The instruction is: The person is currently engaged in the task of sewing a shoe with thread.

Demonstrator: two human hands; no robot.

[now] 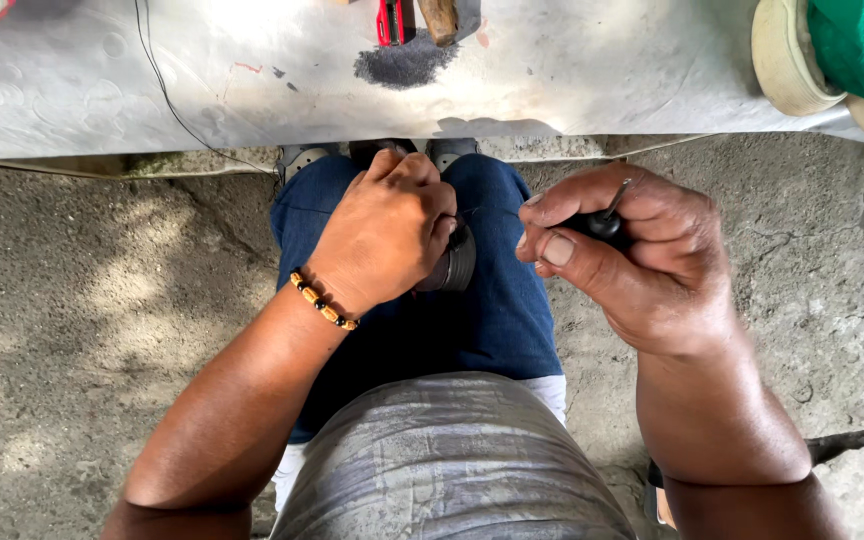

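My left hand [387, 232] is closed around a small dark grey round metal part [455, 264] that rests on my lap, on blue jeans [497, 310]. Most of the part is hidden under my fingers. My right hand [632, 255] grips a small tool with a black handle [602, 224] and a thin metal shaft, just to the right of the part. The tool's tip is hidden, so I cannot tell whether it touches the part. A beaded bracelet [324, 300] circles my left wrist.
A pale grey sheet [202, 90] covers a low surface ahead, with a dark powder stain [402, 65], a red tool [395, 20] and a black cable [167, 95]. At the top right lie a green cloth [862, 45] and cream rolls [782, 55]. Rough concrete ground [72, 300] lies around me.
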